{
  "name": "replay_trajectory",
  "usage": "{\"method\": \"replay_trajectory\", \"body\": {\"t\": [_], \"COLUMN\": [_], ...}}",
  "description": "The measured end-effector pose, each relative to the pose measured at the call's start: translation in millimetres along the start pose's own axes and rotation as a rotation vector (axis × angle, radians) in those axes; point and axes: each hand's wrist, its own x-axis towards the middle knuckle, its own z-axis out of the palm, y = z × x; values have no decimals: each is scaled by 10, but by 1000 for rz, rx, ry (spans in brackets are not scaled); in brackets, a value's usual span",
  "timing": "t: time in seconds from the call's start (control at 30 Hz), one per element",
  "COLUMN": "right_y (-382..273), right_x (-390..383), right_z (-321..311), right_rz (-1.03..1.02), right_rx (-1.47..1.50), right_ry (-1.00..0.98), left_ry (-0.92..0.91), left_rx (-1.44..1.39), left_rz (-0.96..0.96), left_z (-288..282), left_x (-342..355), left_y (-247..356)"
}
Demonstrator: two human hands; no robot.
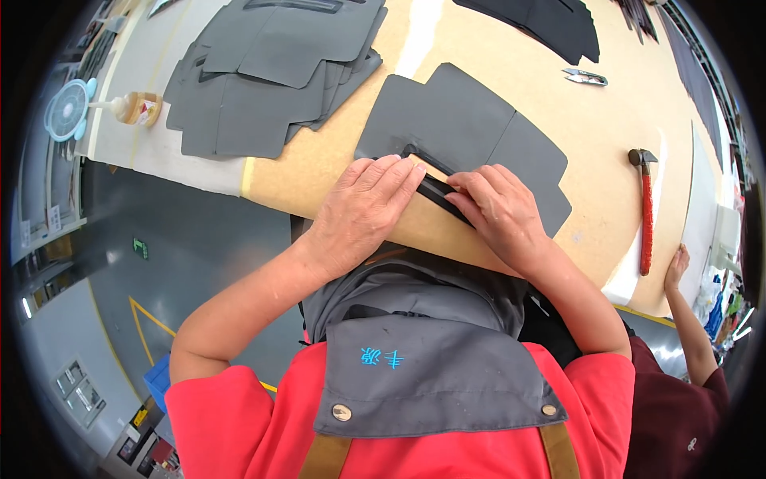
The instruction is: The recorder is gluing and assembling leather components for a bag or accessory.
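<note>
A dark grey cut panel lies near the table's front edge, with a black strip and a light tan piece along its lower middle. My left hand rests over the strip's left end, fingers bent and pressed together on it, thumb hidden. At the strip's right part, my right hand has its fingers curled, pinching it with thumb and fingertips.
Stacked grey panels occupy the left; black pieces lie at the back. A glue bottle, small fan, snips and red-handled hammer are around. A co-worker's hand touches the table's right.
</note>
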Motion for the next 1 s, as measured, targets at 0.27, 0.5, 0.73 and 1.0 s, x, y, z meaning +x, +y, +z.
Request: {"method": "replay_trajectory", "body": {"t": [0.27,0.5,0.73,1.0], "right_y": [-33,50,90,76], "right_x": [30,-30,-36,-64], "right_z": [100,150,75,91], "right_rz": [185,50,-110,119], "right_rx": [197,71,-39,222], "right_ry": [114,98,34,77], "left_ry": [46,18,6,-15], "left_rx": [-59,-123,-99,-120], "left_rz": [-55,-69,6,-24], "left_z": [12,9,-24,-19], "left_x": [71,77,59,56], "left_y": [-46,-83,-36,44]}}
